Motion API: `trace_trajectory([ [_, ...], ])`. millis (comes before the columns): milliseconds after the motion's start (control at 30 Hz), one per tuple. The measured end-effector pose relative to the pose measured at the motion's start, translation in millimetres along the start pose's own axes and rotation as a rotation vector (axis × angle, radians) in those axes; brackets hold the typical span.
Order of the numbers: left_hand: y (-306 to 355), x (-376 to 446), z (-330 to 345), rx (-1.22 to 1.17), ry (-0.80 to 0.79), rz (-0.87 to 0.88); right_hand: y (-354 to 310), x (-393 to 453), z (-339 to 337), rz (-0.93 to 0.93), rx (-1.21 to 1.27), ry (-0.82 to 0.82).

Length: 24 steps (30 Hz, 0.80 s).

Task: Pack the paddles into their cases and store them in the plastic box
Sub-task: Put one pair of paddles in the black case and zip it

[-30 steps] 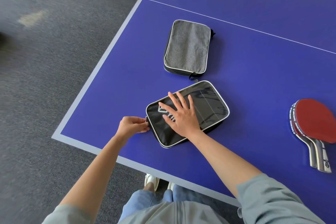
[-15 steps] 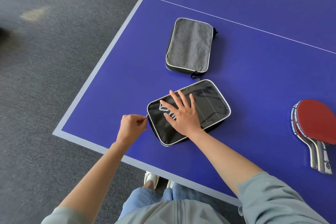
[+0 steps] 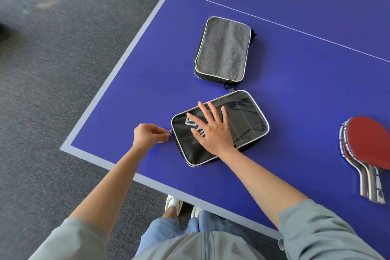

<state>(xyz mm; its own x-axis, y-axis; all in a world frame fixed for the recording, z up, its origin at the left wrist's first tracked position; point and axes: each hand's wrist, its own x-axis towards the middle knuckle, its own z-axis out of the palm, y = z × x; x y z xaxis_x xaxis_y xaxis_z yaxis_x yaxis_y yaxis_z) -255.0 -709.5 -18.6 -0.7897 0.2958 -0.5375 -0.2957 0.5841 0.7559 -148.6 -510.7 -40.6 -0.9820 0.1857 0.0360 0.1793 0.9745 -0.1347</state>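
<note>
Two flat rectangular cases lie zipped: grey woven case (image 3: 223, 48) far, glossy black case (image 3: 219, 127) near (contents hidden). Right hand (image 3: 213, 131) presses it, fingers spread; left hand (image 3: 148, 136) pinches its zipper pull (image 3: 170, 131). Red rubber paddles (image 3: 368, 150) lie stacked right.

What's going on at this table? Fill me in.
A person is working on the black zippered paddle case near the blue table's corner. The right hand presses flat on it while the left hand pinches the zipper pull at its end. The grey fabric case lies beyond, untouched. The red-faced paddles are stacked at the right, not yet packed.
</note>
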Motion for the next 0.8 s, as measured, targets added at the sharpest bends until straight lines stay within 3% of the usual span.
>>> trace_trajectory([
  [67, 3, 3, -3, 0.17, 0.066, 0.2, 1, 0, 0, -0.003, -0.006, -0.002],
  [167, 2, -1, -6, 0.177, 0.082, 0.317, 1, 0, 1, -0.004, -0.006, -0.01],
  [433, -13, -31, 13, 0.039, 0.073, 0.396, 0, 0, 0, 0.008, -0.003, -0.009],
  [533, -27, -47, 21, 0.089, -0.005, 0.434, -1, 0, 0, 0.013, -0.001, -0.006],
  [667, -38, -69, 40, 0.075, -0.176, 0.347, -2, -1, -2, 0.004, 0.016, -0.015],
  [800, -31, -70, 47, 0.068, -0.145, 0.328, -7, -1, -14, -0.012, 0.132, -0.018],
])
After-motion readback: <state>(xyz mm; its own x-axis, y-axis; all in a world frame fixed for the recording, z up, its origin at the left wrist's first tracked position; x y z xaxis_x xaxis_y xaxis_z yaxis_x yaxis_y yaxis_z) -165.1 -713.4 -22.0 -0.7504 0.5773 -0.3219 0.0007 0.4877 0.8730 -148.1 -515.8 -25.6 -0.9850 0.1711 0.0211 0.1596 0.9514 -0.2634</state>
